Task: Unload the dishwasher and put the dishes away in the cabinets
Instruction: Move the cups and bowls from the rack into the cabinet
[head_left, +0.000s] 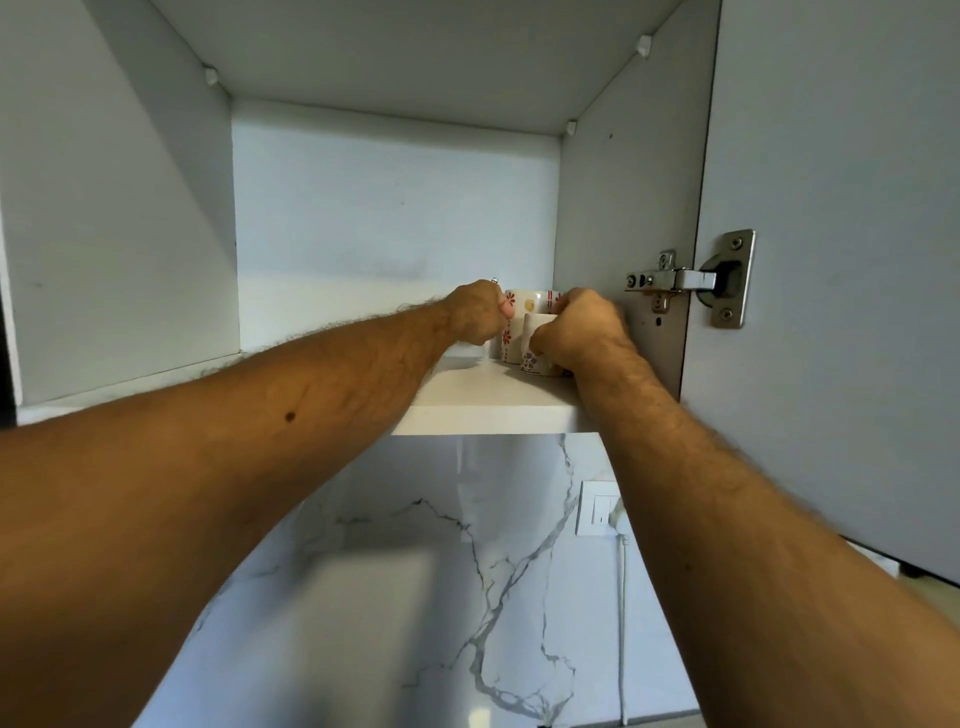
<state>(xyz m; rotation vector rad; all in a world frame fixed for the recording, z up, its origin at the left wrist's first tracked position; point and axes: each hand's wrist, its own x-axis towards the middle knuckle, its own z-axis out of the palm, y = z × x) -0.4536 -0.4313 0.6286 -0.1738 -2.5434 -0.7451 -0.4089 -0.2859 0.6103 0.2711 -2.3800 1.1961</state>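
Since the cabinet shelf is up high, I've got both hands stretched in: left hand curled round the red-flowered mug, right hand gripping the small cup, tucking them together by the right wall.

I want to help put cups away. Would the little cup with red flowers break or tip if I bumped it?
Probably breakable: the red-flowered cup looks like glazed ceramic. It seems steady, standing upright on the flat cabinet shelf. A bump might knock it against the smaller cup right in front.
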